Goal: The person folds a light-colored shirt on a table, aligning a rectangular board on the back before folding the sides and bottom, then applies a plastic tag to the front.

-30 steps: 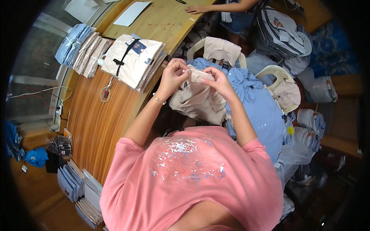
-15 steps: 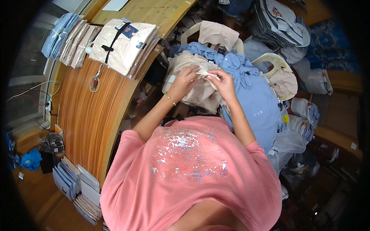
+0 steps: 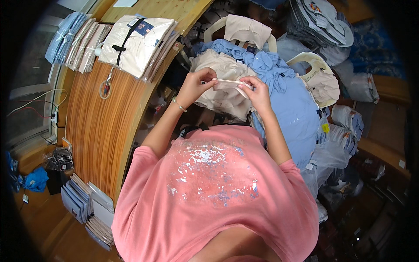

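Between my two hands a narrow edge of a cream garment (image 3: 228, 84) is pulled taut. My left hand (image 3: 195, 85), with a beaded bracelet at its wrist, pinches one end between thumb and fingers. The other end is gripped by my right hand (image 3: 256, 91), thumb on the near side. Most of the crumpled cream cloth (image 3: 224, 105) lies beneath and beyond my hands. Light blue cloth (image 3: 288, 122) is spread to the right, bunched up farther back. Which part of the garment the edge belongs to, I cannot tell.
Left of me curves a wood-grain table (image 3: 102, 131) bearing a stack of bagged, folded cream shirts (image 3: 131, 46) and a blue stack (image 3: 67, 39). A cream chair back (image 3: 314, 72) stands to the right. Grey garments (image 3: 321, 22) are piled at the far right, plastic-wrapped bundles (image 3: 347, 115) nearer.
My hands have drawn apart, the left moving leftward. The cream edge, bunched between the fingers before, is now stretched straight.
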`<state>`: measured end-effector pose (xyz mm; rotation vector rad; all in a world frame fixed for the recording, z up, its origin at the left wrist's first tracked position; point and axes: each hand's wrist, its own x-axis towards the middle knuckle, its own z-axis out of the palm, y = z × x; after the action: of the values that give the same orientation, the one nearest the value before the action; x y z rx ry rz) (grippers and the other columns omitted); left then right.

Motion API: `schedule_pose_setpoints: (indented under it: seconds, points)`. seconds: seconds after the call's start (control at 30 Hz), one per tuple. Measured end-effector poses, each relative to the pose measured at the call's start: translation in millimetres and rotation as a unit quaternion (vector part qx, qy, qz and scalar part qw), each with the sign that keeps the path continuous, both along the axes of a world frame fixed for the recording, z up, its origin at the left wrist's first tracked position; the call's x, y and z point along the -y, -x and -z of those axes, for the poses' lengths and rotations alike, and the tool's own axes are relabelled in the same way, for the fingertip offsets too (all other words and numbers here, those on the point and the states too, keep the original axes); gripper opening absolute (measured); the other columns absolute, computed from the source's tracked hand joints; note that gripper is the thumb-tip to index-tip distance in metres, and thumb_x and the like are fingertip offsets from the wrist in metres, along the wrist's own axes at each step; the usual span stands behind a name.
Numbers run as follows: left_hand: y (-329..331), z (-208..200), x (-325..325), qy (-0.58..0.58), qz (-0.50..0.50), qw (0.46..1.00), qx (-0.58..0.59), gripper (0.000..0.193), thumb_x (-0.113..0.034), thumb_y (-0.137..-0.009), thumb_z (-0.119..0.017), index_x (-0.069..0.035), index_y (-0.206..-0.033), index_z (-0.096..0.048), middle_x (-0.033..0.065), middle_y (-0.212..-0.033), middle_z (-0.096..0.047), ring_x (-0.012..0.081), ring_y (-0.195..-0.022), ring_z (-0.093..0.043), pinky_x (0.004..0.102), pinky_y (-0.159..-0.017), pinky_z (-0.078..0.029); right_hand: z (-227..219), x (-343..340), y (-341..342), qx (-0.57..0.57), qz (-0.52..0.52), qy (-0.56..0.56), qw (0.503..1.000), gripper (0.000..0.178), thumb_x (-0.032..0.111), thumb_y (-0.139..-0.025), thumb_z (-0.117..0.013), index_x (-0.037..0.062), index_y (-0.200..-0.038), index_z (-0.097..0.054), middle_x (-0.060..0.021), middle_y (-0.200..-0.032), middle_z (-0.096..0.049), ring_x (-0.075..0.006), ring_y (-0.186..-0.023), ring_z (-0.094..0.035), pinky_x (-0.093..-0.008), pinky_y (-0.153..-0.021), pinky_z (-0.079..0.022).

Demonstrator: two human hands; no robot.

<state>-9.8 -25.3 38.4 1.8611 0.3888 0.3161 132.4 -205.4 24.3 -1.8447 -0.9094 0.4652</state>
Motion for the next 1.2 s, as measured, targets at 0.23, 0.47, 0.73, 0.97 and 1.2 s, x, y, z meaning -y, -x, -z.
schedule_pose_setpoints:
  seconds: [0.23,0.47,0.73,0.97,1.2]
  points:
    - [14.6,20.8,10.7,-0.204,0.004,0.979,0.001,0.015,-0.007,-0.074,-0.069,-0.002,-0.087,-0.064,0.0109,-0.083,-0.065,0.0245,-0.072,-0.064,0.0282,-0.064,-0.049,17.0,7.3,14.0,0.074,-0.003,-0.010,0.997,0.014,0.008,-0.070,-0.067,0.0006,-0.080,-0.061,-0.0101,-0.080,-0.058,-0.0268,-0.077,-0.056,-0.0331,-0.069,-0.044]
    - [17.4,29.1,12.5,-0.220,0.034,0.975,0.022,0.011,-0.007,-0.073,-0.067,-0.003,-0.082,-0.063,0.0087,-0.082,-0.062,0.0260,-0.076,-0.060,0.0332,-0.068,-0.048,31.3,13.8,20.4,0.168,-0.003,-0.004,0.986,0.011,0.009,-0.068,-0.067,0.0046,-0.077,-0.062,-0.0070,-0.083,-0.058,-0.0262,-0.082,-0.054,-0.0356,-0.072,-0.043]
    - [19.2,32.9,11.5,-0.278,0.070,0.957,0.035,0.011,-0.005,-0.071,-0.066,-0.003,-0.082,-0.062,0.0077,-0.085,-0.061,0.0261,-0.081,-0.059,0.0334,-0.073,-0.048,37.4,18.6,24.5,0.256,-0.011,0.035,0.966,0.010,0.014,-0.067,-0.069,0.0104,-0.075,-0.063,-0.0010,-0.084,-0.057,-0.0230,-0.083,-0.051,-0.0362,-0.072,-0.040]
    - [24.9,21.0,9.0,-0.299,0.115,0.946,0.043,0.007,-0.007,-0.072,-0.063,-0.004,-0.078,-0.061,0.0085,-0.079,-0.060,0.0269,-0.075,-0.059,0.0341,-0.068,-0.048,50.5,28.1,12.2,0.015,-0.207,0.081,0.975,0.020,0.016,-0.069,-0.069,0.0092,-0.087,-0.066,-0.0042,-0.096,-0.057,-0.0259,-0.096,-0.051,-0.0360,-0.087,-0.039]
    - [30.1,-52.2,36.4,-0.289,0.213,0.916,0.179,0.020,-0.009,-0.072,-0.065,-0.001,-0.089,-0.060,0.0107,-0.095,-0.060,0.0234,-0.080,-0.059,0.0321,-0.072,-0.048,104.0,-55.3,-22.0,0.434,-0.215,0.087,0.870,0.034,0.010,-0.076,-0.062,0.0091,-0.110,-0.057,-0.0102,-0.113,-0.056,-0.0220,-0.107,-0.051,-0.0321,-0.092,-0.039]
